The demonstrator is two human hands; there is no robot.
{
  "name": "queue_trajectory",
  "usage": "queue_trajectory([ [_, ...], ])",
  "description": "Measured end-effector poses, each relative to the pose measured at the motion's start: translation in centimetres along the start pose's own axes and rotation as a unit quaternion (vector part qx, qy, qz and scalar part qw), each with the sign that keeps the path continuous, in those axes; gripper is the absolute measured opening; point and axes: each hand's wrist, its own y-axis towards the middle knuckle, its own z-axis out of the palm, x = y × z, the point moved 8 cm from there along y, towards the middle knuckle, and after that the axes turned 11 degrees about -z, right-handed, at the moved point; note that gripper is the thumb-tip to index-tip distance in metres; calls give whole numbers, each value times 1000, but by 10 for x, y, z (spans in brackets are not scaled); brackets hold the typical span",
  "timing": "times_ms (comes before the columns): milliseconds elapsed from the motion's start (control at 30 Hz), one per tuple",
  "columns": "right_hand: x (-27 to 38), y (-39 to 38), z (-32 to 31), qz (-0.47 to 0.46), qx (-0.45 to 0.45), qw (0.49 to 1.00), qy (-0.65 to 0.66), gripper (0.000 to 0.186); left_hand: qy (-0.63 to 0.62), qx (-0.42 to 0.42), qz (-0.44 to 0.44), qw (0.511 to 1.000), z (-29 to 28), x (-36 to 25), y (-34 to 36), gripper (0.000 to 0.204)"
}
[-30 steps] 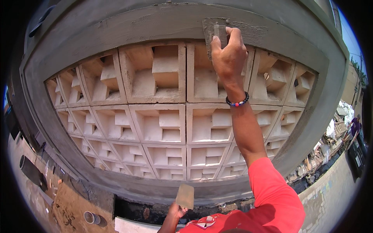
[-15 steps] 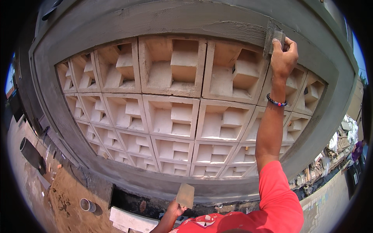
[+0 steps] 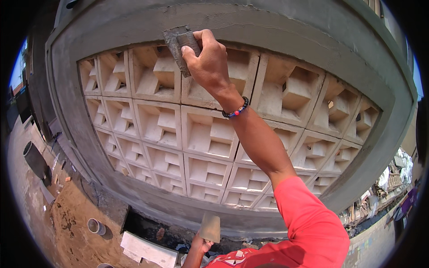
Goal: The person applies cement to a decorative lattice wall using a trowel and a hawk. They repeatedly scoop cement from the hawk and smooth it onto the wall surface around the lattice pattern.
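My right hand point(image 3: 208, 62) grips a mortar-smeared grey plastering float point(image 3: 175, 44) against the grey plastered band point(image 3: 275, 27) above a panel of pale breeze blocks point(image 3: 290, 91). A beaded bracelet point(image 3: 235, 111) is on that wrist. Low in the view, my left hand point(image 3: 201, 243) is closed on the handle of a flat rectangular trowel point(image 3: 210, 228), held out in front of the wall's lower edge.
A dark drain channel point(image 3: 145, 225) runs below the wall beside a white board point(image 3: 147, 251). Sand point(image 3: 76, 219), a bucket point(image 3: 96, 227) and a dark cylinder point(image 3: 35, 163) lie at left. Debris point(image 3: 389, 176) and a person in purple point(image 3: 406, 201) are at right.
My right hand first moved right with the float along the band, then swung far left. My left hand stayed low with the trowel. The view has shifted slightly.
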Motion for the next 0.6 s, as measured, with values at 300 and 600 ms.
queue_trajectory([
  [300, -48, 29, -220, 74, -220, 922, -308, 34, 45, 39, -11, 998, -10, -13, -5, 22],
  [600, -17, 56, -16, -62, -48, 968, -237, 31, -3, 9, 23, 1000, 13, -12, -7, 19],
])
